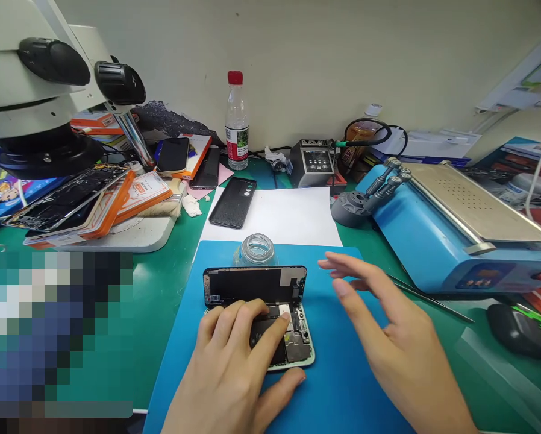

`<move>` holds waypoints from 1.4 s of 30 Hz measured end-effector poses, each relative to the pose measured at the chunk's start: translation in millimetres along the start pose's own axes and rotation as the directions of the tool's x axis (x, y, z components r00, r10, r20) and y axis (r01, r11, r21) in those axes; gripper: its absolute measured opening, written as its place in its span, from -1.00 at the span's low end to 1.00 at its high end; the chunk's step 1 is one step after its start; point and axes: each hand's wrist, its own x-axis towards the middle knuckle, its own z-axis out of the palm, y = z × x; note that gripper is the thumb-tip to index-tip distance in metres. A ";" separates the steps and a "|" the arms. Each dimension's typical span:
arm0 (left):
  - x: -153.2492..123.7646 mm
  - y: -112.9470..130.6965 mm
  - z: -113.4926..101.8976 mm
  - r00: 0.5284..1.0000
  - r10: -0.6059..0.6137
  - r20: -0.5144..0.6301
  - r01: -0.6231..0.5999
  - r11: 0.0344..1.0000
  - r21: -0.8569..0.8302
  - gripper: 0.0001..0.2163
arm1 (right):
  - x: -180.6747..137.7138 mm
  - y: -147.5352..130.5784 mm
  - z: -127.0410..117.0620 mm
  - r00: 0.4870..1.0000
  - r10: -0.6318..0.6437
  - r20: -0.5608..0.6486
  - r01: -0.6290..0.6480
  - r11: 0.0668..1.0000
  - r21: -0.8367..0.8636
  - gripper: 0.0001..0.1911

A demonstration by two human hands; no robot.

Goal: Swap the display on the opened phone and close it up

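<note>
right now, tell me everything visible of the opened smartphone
The opened smartphone lies on the blue mat, its screen panel standing nearly upright along the far edge, dark inner side towards the viewer. The body has a pale rim; inside show a black block, a white piece and metallic-looking plates toward the right. The left hand rests over it, index fingertip at the white piece, hiding much of its left half. A glass jar stands behind it, contact unclear.

The left hand (232, 361) covers part of the opened phone (300, 349), whose raised screen (246, 284) hides the glass jar's (256, 248) lower side, while the microscope (31, 72) is cut by the left and upper edges, and the print on the bottle label (237, 143) is too small to read
</note>
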 end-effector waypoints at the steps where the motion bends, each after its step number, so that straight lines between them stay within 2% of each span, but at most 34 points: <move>1: 0.0 -0.2 -0.2 1.000 -0.002 0.001 0.002 1.000 -0.009 -0.61 | -3.7 3.7 -7.6 0.999 -0.002 -0.036 0.000 0.999 -0.043 -0.74; 4: -0.8 0.2 -0.6 1.000 -0.030 0.003 0.030 0.999 -0.018 -0.61 | -16.8 20.6 -32.9 0.991 0.000 -0.132 -0.032 0.971 -0.237 -0.68; 7: -2.0 0.9 -1.1 0.999 -0.051 0.013 0.051 0.999 -0.015 -0.62 | -28.8 41.3 -53.5 0.970 -0.086 -0.228 -0.033 0.881 -0.472 -0.60; 11: -3.2 0.1 -1.7 0.999 -0.041 0.015 0.041 0.999 -0.004 -0.65 | -40.1 66.8 -66.2 0.971 -0.198 -0.131 0.059 0.734 -0.677 -0.41; 13: -3.2 -1.4 -2.2 1.000 -0.026 0.012 0.026 1.000 0.010 -0.66 | -43.7 76.0 -67.8 0.974 -0.203 -0.103 0.053 0.643 -0.764 -0.33; 15: -2.9 -3.5 -3.0 1.000 -0.011 0.011 0.011 1.000 0.029 -0.67 | -45.6 81.0 -67.4 0.977 -0.201 -0.068 0.070 0.606 -0.792 -0.26; 19: -2.4 -7.1 -4.3 0.998 0.048 0.028 -0.050 0.995 0.087 -0.65 | -42.9 78.6 -63.2 0.974 -0.223 -0.025 0.135 0.670 -0.730 -0.19; 23: -2.8 -5.9 -1.9 1.000 -0.002 -0.009 0.002 0.999 0.040 -0.63 | -35.1 63.4 -60.8 0.977 -0.200 -0.071 0.107 0.755 -0.647 -0.28; 26: -0.6 -3.0 -0.5 0.999 0.031 -0.020 -0.030 0.999 0.035 -0.61 | -29.7 46.0 -57.1 0.961 -0.128 -0.244 -0.009 0.870 -0.493 -0.44; 29: 4.2 -1.3 -3.9 0.996 0.076 -0.038 -0.074 0.996 0.055 -0.59 | -23.0 29.0 -47.8 0.924 -0.018 -0.382 -0.039 0.989 -0.140 -0.66; 32: 6.1 -4.1 -10.7 0.991 0.132 -0.029 -0.128 0.985 0.112 -0.57 | -14.1 19.6 -36.3 0.940 0.019 -0.340 0.043 0.984 0.174 -0.78; 34: 3.7 -8.3 -13.7 0.988 0.154 0.030 -0.157 0.978 0.139 -0.62 | -8.2 18.2 -30.0 0.957 0.015 -0.291 0.062 0.965 0.253 -0.72; 37: -2.8 -12.4 -12.1 0.990 0.122 0.074 -0.131 0.982 0.138 -0.64 | -2.0 20.4 -22.4 0.976 0.012 -0.218 0.037 0.975 0.218 -0.63; 42: -6.3 -5.7 -2.9 1.000 -0.022 0.002 0.022 0.999 0.036 -0.66 | 3.0 28.5 -9.6 0.996 0.010 -0.087 0.005 0.985 0.173 -0.78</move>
